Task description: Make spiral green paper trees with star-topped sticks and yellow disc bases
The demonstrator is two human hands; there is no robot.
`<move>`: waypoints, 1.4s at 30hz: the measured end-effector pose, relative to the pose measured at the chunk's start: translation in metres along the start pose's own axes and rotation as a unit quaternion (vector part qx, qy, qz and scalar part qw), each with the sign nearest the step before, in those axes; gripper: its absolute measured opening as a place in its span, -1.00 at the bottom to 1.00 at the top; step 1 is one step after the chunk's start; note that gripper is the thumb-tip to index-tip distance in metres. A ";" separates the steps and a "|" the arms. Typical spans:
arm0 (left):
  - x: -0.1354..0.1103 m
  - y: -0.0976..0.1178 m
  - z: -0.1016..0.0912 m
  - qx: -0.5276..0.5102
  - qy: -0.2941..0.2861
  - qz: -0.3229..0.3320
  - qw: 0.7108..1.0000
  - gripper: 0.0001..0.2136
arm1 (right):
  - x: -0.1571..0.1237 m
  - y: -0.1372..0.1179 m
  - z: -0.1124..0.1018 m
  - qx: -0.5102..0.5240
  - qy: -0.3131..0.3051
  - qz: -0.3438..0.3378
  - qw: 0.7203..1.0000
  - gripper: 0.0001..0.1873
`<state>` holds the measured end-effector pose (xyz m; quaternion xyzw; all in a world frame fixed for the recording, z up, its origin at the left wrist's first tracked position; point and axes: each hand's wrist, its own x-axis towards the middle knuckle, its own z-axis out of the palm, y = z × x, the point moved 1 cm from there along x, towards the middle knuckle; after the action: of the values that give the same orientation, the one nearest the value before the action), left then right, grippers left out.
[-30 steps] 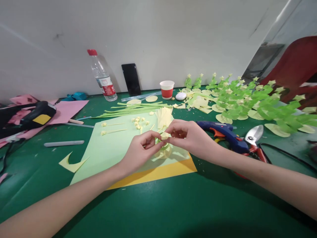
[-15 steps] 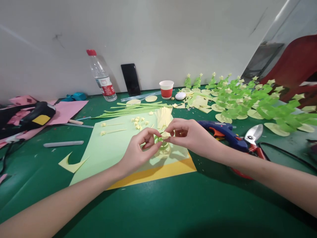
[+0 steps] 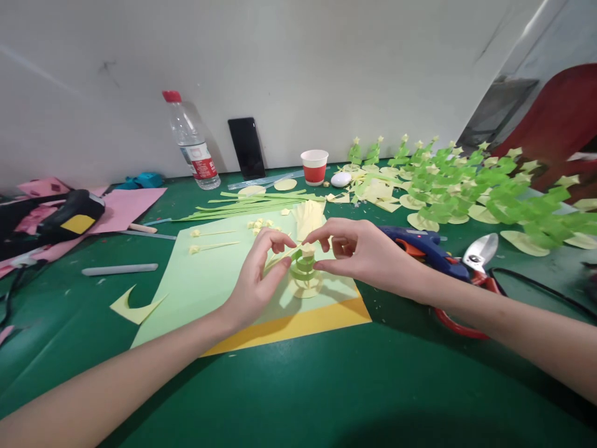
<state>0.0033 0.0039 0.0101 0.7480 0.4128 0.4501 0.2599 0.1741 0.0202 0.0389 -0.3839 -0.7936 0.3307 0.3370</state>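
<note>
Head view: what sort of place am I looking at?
Probably a paper-craft workbench: the green table holds a glue gun, red-handled shears and many small green paper trees topped with stars.

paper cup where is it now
In the head view, the paper cup stands at the back, right of centre, between the phone and a white oval object.

This looks like a craft workshop, or a craft corner of one. A crowd of near-identical star-topped paper trees fills the right of the frame, with another paper tree at the centre. Cut green strips lie mid-frame on the scuffed green counter, a glue gun and shears at right, pink sheets at left.
</note>
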 end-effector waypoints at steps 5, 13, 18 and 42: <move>0.000 -0.001 0.001 -0.006 0.000 0.005 1.000 -0.89 | 0.000 -0.003 -0.002 -0.005 0.001 0.020 1.000 -0.72; 0.000 -0.002 0.001 -0.005 0.002 0.001 1.000 -0.88 | -0.001 -0.006 -0.006 -0.008 0.005 0.029 1.000 -0.77; 0.000 -0.001 0.001 0.001 0.004 -0.002 1.000 -0.88 | 0.000 -0.002 -0.003 -0.005 0.009 0.015 1.000 -0.84; 0.001 0.000 0.002 0.016 -0.002 -0.007 1.000 -0.90 | -0.002 0.002 0.006 0.024 0.020 0.008 0.999 -0.94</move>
<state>0.0053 0.0049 0.0103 0.7498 0.4245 0.4407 0.2517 0.1715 0.0180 0.0336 -0.3886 -0.7754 0.3449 0.3588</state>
